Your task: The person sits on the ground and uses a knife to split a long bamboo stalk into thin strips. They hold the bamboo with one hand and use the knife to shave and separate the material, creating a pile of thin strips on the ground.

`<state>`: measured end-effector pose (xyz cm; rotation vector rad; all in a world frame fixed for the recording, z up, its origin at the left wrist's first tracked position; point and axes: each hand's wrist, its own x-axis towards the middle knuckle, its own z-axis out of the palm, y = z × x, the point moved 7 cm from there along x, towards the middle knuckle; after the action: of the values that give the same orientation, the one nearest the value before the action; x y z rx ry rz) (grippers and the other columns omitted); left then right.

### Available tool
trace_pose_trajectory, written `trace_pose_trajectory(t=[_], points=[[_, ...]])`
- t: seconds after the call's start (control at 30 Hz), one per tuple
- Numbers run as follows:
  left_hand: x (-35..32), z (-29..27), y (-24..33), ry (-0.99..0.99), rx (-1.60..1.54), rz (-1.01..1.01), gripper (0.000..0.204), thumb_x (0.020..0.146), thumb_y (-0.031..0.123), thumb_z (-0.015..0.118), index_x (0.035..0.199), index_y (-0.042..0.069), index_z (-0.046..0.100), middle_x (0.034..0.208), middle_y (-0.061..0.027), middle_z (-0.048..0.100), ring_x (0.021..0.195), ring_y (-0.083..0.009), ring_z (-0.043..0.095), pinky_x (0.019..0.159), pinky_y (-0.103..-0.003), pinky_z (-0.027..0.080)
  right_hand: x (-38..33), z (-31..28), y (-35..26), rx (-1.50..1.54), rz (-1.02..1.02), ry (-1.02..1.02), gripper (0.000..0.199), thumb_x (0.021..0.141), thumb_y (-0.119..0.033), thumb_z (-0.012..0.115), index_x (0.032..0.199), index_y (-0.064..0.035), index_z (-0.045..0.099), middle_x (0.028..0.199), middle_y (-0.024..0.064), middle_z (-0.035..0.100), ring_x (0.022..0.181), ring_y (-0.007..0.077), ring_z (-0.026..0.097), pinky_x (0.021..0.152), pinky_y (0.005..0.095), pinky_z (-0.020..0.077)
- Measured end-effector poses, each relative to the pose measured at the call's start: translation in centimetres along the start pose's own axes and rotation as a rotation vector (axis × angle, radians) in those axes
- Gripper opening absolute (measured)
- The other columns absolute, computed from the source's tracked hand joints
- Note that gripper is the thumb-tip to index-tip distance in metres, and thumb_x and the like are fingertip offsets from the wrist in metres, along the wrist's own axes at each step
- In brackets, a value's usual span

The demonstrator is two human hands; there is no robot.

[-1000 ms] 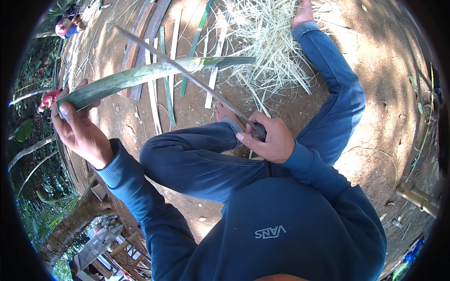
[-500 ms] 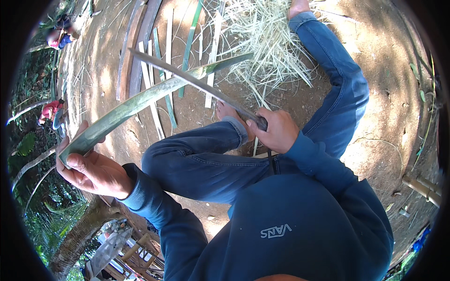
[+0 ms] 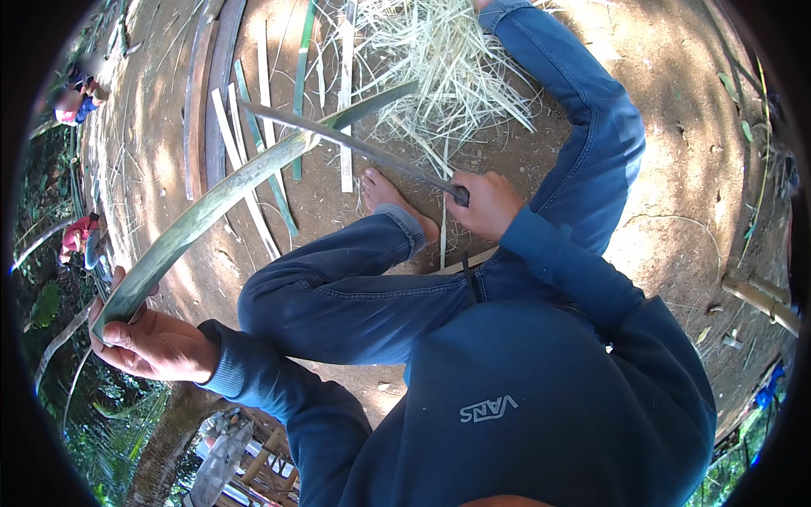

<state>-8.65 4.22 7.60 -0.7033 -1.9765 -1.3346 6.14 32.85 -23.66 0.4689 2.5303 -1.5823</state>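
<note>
The green bamboo strip [image 3: 228, 198], gripped at its near end in our left hand [image 3: 156, 342], meets the long knife [image 3: 355, 144] clenched in our right hand [image 3: 490, 203] near its far end, so shaving seems barely begun, though pale shavings [image 3: 448, 59] and split slats [image 3: 253, 127] already cover the ground.

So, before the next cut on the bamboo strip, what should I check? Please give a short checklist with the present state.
1. Left hand grips the end of the bamboo strip: ok.
2. Right hand closed on the handle of the long knife: ok.
3. Blade lies across the strip: ok.
4. Bare foot out of the blade's path: not ok, it lies just under the blade.
5. Blade sharpness: cannot tell.
</note>
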Motion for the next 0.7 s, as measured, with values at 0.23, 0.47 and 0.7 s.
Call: trace_pose_trajectory(t=[0.23,0.47,0.7], points=[[0.7,0.1,-2.0,0.005,-0.031,-0.056,0.035,0.097,0.027,0.047,0.112,-0.005,0.048,0.103,-0.0300,0.060,0.099,-0.0366,0.063,0.075,-0.038,0.057,3.7,0.9,6.8,-0.078,0.201,-0.012,0.025,0.080,-0.023,0.058,0.085,0.0005,0.064,0.074,0.0223,0.063,0.071,0.0399,0.062,0.068,0.0462,0.0484],[2.2,1.2,-2.6,-0.033,0.098,-0.100,0.038,0.100,0.028,0.041,0.116,-0.005,0.049,0.107,-0.0272,0.060,0.095,-0.0298,0.065,0.068,-0.030,0.056,8.2,2.3,16.6,-0.235,0.525,-0.104,0.036,0.081,-0.028,0.060,0.104,-0.0007,0.065,0.100,0.0222,0.065,0.096,0.0370,0.063,0.086,0.0441,0.0488],[4.3,2.4,-4.4,-0.098,0.104,-0.468,0.046,0.095,0.015,0.049,0.137,0.001,0.037,0.125,-0.0227,0.054,0.102,-0.0273,0.063,0.073,-0.031,0.057,8.5,3.4,20.2,-0.206,0.508,-0.096,0.035,0.078,-0.032,0.061,0.094,-0.0016,0.069,0.098,0.0208,0.066,0.095,0.0355,0.064,0.085,0.0421,0.0492]])
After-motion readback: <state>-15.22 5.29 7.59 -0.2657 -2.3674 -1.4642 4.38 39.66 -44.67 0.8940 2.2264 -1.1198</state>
